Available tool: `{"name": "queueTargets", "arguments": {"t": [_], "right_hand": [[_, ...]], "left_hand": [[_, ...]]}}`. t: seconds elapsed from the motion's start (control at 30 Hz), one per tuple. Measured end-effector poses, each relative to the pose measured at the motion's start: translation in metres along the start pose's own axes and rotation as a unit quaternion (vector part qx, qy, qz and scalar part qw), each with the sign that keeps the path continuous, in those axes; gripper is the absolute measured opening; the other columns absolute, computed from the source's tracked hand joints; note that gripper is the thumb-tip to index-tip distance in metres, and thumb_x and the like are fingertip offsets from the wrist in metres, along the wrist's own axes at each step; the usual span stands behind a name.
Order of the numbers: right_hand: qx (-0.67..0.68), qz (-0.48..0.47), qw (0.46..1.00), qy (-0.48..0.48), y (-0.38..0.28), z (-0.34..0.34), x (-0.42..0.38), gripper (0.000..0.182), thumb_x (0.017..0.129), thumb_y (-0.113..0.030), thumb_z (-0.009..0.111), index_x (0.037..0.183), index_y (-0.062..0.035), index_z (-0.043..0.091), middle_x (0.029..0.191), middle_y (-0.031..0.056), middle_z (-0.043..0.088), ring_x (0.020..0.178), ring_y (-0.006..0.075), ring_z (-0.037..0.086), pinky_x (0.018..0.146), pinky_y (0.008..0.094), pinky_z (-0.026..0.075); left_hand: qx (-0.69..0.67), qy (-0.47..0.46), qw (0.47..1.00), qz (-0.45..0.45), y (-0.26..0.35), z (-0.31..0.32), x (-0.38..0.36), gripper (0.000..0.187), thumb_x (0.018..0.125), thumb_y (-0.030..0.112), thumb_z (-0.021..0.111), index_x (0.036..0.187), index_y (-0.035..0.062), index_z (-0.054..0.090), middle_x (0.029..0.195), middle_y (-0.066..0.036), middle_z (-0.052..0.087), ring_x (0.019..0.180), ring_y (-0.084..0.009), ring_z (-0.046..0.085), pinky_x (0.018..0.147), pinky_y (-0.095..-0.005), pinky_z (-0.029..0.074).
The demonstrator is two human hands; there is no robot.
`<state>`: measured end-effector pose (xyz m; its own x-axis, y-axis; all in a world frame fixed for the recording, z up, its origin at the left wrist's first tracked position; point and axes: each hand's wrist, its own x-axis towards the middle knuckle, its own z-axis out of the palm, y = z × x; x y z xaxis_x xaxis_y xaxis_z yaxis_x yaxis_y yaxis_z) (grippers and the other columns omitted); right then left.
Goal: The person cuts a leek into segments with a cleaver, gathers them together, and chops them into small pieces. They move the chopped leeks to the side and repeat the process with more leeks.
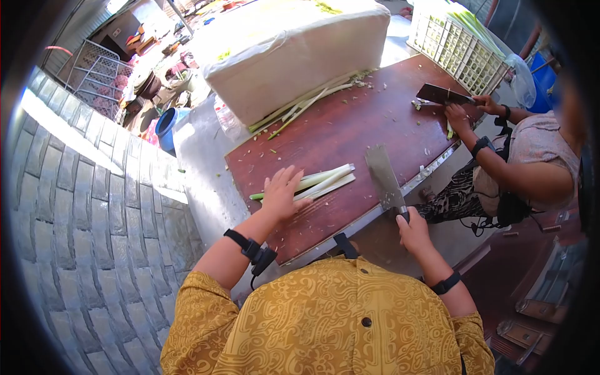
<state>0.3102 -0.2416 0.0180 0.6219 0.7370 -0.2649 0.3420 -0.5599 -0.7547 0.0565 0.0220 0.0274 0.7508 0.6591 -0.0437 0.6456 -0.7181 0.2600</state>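
My left hand [281, 195] lies with spread fingers over a small bunch of scallions [328, 180]. Their white ends point right and a green stalk shows to the left of the hand. In my right hand [414, 231] is the handle of a cleaver [382, 172]. Its broad blade is over the front part of the reddish-brown board [331, 131], to the right of the scallions and apart from them. Small trimmings are scattered on the board around both.
A large white block-shaped container [300, 75] stands behind the board, with loose stalks [303, 106] along its base. At the right, a co-worker [537, 150] holds another cleaver [442, 94] over the board. A plastic crate [459, 53] of scallions sits at the back right. A brick wall [94, 231] is left.
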Motion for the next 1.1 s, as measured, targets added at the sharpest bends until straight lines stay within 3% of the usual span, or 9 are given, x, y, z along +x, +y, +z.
{"name": "queueTargets", "arguments": {"t": [0.13, 0.2, 0.5, 0.6, 0.7, 0.8, 0.9, 1.0, 1.1], "right_hand": [[-0.114, -0.083, 0.99, 0.03, -0.026, -0.001, 0.005, 0.029, 0.088, -0.024, 0.056, 0.106, -0.0009, 0.05, 0.084, 0.0263, 0.062, 0.083, 0.0478, 0.058, 0.073, 0.0519, 0.045], [-0.141, -0.09, 0.986, 0.014, -0.035, 0.002, 0.005, 0.03, 0.088, -0.024, 0.057, 0.106, -0.0012, 0.05, 0.083, 0.0262, 0.062, 0.082, 0.047, 0.059, 0.072, 0.0519, 0.046], [-0.262, -0.152, 0.952, -0.034, -0.054, 0.012, -0.003, 0.03, 0.085, -0.021, 0.06, 0.099, -0.0006, 0.045, 0.073, 0.0262, 0.06, 0.074, 0.0476, 0.058, 0.066, 0.0547, 0.045], [-0.239, -0.186, 0.951, -0.07, -0.044, 0.004, 0.003, 0.029, 0.083, -0.022, 0.061, 0.096, -0.0008, 0.044, 0.073, 0.0268, 0.059, 0.075, 0.0477, 0.058, 0.068, 0.0553, 0.045], [-0.279, -0.151, 0.945, -0.079, -0.048, 0.005, 0.014, 0.031, 0.083, -0.025, 0.06, 0.096, -0.0006, 0.045, 0.076, 0.028, 0.059, 0.078, 0.0475, 0.058, 0.07, 0.0559, 0.044], [-0.274, -0.13, 0.95, -0.081, -0.068, 0.011, 0.01, 0.029, 0.086, -0.026, 0.057, 0.097, -0.0004, 0.046, 0.075, 0.0276, 0.06, 0.077, 0.0476, 0.059, 0.07, 0.056, 0.044], [-0.264, -0.118, 0.954, -0.084, -0.062, 0.015, 0.021, 0.026, 0.089, -0.024, 0.054, 0.095, -0.0001, 0.049, 0.075, 0.0263, 0.061, 0.076, 0.0478, 0.059, 0.07, 0.0558, 0.044], [-0.295, -0.171, 0.94, -0.018, -0.051, 0.006, 0.034, 0.021, 0.09, -0.021, 0.052, 0.092, 0.0001, 0.051, 0.073, 0.0246, 0.061, 0.074, 0.0468, 0.059, 0.068, 0.0538, 0.045], [-0.165, -0.152, 0.974, -0.017, -0.058, -0.008, 0.034, 0.018, 0.09, -0.018, 0.052, 0.09, 0.0003, 0.052, 0.073, 0.024, 0.061, 0.074, 0.0452, 0.059, 0.066, 0.0517, 0.045]], "left_hand": [[0.035, 0.014, 0.997, -0.074, -0.006, 0.006, -0.031, 0.076, 0.074, 0.053, 0.068, 0.139, 0.0239, 0.041, 0.147, -0.01, 0.033, 0.138, -0.0305, 0.025, 0.106, -0.0638, 0.018], [0.044, 0.017, 0.993, -0.108, -0.006, 0.007, -0.039, 0.075, 0.075, 0.054, 0.066, 0.14, 0.026, 0.041, 0.146, -0.008, 0.034, 0.137, -0.0297, 0.026, 0.108, -0.0616, 0.016], [-0.038, 0.113, 0.993, -0.011, -0.021, 0.038, -0.042, 0.058, 0.076, 0.037, 0.069, 0.128, 0.0182, 0.052, 0.128, -0.005, 0.051, 0.118, -0.0266, 0.046, 0.101, -0.0573, 0.03], [0.006, 0.132, 0.991, 0.029, -0.018, 0.035, -0.04, 0.056, 0.074, 0.035, 0.07, 0.123, 0.013, 0.054, 0.124, -0.004, 0.053, 0.113, -0.0252, 0.049, 0.099, -0.0509, 0.035], [-0.03, 0.207, 0.976, 0.066, -0.015, 0.036, -0.036, 0.052, 0.075, 0.032, 0.07, 0.119, 0.0105, 0.055, 0.117, -0.004, 0.056, 0.108, -0.0234, 0.051, 0.095, -0.0434, 0.04], [-0.034, 0.2, 0.975, 0.094, -0.014, 0.036, -0.033, 0.049, 0.074, 0.026, 0.071, 0.118, 0.0094, 0.057, 0.11, -0.005, 0.059, 0.102, -0.024, 0.054, 0.085, -0.0369, 0.046], [-0.063, 0.171, 0.98, 0.083, -0.012, 0.032, -0.033, 0.047, 0.074, 0.023, 0.071, 0.116, 0.0097, 0.057, 0.108, -0.005, 0.059, 0.1, -0.0244, 0.055, 0.082, -0.0378, 0.047], [-0.066, 0.145, 0.986, 0.057, -0.009, 0.037, -0.027, 0.046, 0.073, 0.022, 0.072, 0.115, 0.0104, 0.058, 0.109, -0.006, 0.059, 0.101, -0.0244, 0.055, 0.081, -0.0382, 0.047], [-0.046, 0.207, 0.975, 0.068, -0.01, 0.05, -0.028, 0.045, 0.073, 0.022, 0.072, 0.114, 0.011, 0.058, 0.108, -0.005, 0.059, 0.101, -0.0239, 0.055, 0.081, -0.0377, 0.047]]}}
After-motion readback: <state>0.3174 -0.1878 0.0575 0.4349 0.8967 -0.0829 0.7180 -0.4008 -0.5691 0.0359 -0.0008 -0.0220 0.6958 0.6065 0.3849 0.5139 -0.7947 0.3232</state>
